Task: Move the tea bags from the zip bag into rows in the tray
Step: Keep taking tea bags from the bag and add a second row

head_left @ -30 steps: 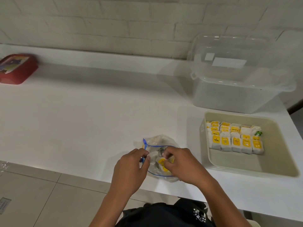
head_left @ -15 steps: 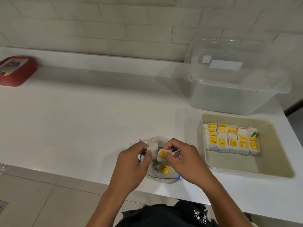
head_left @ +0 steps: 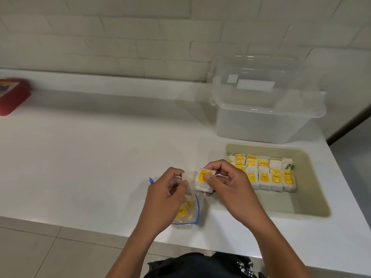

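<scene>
1. A clear lidded bin (head_left: 261,117) stands behind the tray (head_left: 313,197); a red box (head_left: 12,97) sits far left.
2. The right hand (head_left: 230,189) pinches a yellow-labelled tea bag (head_left: 203,180), upright, label facing the camera; the left hand (head_left: 166,195) pinches a plain tea bag (head_left: 188,177) touching it, both above the zip bag (head_left: 187,213).

A smooth white counter (head_left: 100,157) with a soft sheen runs beneath a wall of matt white painted brick (head_left: 120,37). A thin, crinkled clear plastic zip bag with a blue seal line (head_left: 188,215) lies on it. White paper tea bags with glossy yellow labels (head_left: 269,177) fill a matt beige plastic tray (head_left: 313,197). Behind stands a frosted translucent plastic storage box (head_left: 261,125). A glossy red plastic container (head_left: 12,97) sits far left.
</scene>
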Available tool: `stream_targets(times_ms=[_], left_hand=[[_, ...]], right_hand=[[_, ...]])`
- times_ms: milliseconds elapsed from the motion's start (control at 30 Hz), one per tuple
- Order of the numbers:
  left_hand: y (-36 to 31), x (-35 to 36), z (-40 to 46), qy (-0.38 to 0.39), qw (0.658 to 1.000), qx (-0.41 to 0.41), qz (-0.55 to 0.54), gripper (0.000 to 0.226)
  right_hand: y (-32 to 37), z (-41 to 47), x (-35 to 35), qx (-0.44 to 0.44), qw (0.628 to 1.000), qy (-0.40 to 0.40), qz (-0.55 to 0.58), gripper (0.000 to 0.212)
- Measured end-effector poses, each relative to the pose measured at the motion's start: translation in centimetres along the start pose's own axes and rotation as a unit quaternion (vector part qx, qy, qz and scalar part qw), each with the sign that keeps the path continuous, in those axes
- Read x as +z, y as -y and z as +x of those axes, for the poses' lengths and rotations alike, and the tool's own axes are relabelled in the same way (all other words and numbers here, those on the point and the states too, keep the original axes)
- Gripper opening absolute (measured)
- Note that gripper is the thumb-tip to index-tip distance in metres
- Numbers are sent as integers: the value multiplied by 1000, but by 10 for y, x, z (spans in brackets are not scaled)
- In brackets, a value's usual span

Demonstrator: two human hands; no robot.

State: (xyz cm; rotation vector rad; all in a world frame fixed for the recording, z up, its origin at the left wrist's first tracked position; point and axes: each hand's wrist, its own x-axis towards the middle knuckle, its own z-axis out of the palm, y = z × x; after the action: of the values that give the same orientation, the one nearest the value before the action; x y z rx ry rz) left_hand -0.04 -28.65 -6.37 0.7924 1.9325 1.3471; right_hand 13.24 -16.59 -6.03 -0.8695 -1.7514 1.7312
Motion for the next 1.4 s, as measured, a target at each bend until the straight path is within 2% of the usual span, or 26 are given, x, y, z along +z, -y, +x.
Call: stream_targets(times_ms=[133,267,433,600,733,900,1067,1167,1400], left_hand=[[-7,25,4,13,1000,16,-5,21],[-15,53,9,6,999,46,3,36],[-25,84,16,18,998,58,6,35],[-22,98,26,-18,997,66,21,35],[-16,106,29,-46,997,49,26,34],[-13,113,33,-44,998,27,27,32],[-12,109,41,-52,998,21,32,30],[-12,106,44,-54,998,21,27,27],[-11,104,47,-53,998,17,27,27]], right_hand=[[2,-1,-26,-13,999,-32,0,12],[-4,-1,-52,-16,999,-46,-9,18],[-11,2,-79,-26,997,-61,-40,24],[-26,8,-110,-18,990,-82,-111,19],[-41,19,-126,22,983,-66,-167,16],[-62,37,-129,71,974,-35,-210,14],[-74,46,-118,87,938,79,-326,9],[-80,47,-110,114,926,118,-338,8],[-82,55,-104,123,927,94,-341,15]])
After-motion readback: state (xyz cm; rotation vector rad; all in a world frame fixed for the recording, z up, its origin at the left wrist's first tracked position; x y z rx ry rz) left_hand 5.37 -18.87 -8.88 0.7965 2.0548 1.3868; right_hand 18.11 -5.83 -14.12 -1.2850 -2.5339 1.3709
